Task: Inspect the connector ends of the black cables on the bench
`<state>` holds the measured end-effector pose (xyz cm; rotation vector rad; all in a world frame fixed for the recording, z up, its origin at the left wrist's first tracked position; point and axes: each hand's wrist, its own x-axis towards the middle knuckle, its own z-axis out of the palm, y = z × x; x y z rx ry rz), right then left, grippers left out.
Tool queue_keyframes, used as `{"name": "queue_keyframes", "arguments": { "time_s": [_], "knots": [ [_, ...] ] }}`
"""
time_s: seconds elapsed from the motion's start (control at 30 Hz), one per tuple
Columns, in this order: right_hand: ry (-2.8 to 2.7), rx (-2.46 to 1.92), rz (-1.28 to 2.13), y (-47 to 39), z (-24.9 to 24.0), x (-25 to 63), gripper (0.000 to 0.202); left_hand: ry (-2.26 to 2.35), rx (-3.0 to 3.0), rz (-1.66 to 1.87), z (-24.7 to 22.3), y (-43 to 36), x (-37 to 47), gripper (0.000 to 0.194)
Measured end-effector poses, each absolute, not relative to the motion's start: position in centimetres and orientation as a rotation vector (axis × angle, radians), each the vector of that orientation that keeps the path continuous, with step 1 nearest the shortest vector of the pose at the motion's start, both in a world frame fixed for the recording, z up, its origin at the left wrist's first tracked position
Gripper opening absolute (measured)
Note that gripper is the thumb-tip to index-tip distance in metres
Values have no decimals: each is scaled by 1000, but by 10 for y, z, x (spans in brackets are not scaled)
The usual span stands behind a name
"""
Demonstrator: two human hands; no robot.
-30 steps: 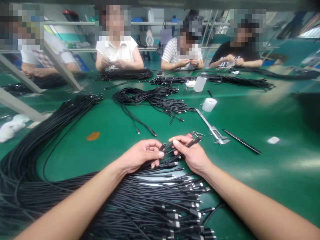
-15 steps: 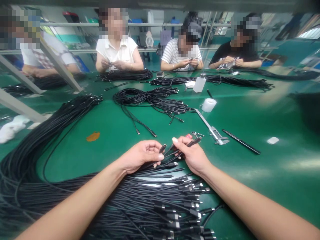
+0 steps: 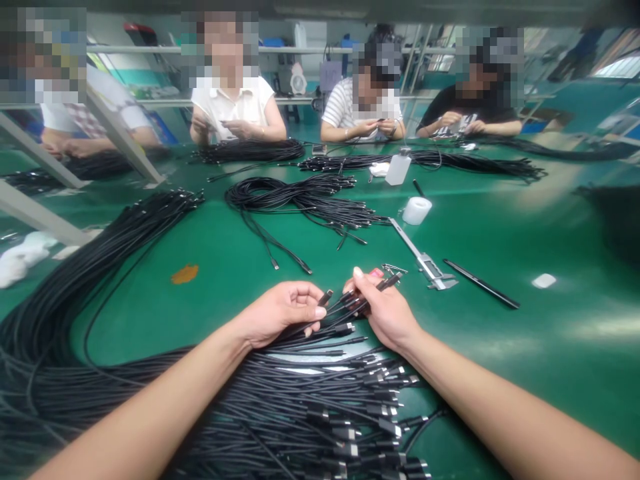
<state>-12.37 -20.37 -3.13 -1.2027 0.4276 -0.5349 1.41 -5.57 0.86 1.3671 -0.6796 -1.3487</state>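
Near the middle of the green table [image 3: 500, 360], my left hand [image 3: 290, 310] is closed on black cables, and one connector [image 3: 325, 298] sticks up past its thumb. Just to the right, my right hand [image 3: 383, 307] is closed around a cable whose connector [image 3: 390, 281] points up and right; more cable ends show beside its fingers. A gap of a few centimetres separates the hands, with thin cables crossing it. Below them spreads a thick bundle of black cables [image 3: 280, 393] with metal-tipped ends toward the right.
A caliper [image 3: 423, 257], a black pen [image 3: 481, 283], a white roll [image 3: 417, 211] and a white bottle [image 3: 398, 169] stand or lie beyond my right hand. A looped cable bundle [image 3: 300, 199] lies ahead. Several people sit across the table with cables before them.
My right thumb has lifted slightly and shifted right, and more cable ends show by the right fingers. My left hand has hardly moved.
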Motion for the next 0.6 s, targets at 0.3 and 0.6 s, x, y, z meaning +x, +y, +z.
{"name": "queue_keyframes", "arguments": {
  "time_s": [0.3,0.6],
  "knots": [
    [300,-1258,-394,-204,-30,-129,33,-687,1371,-1239,5,-57,15,27],
    [263,-1406,-243,-205,-22,-131,28,-704,1373,-1362,6,-54,15,29]
  ]
}}
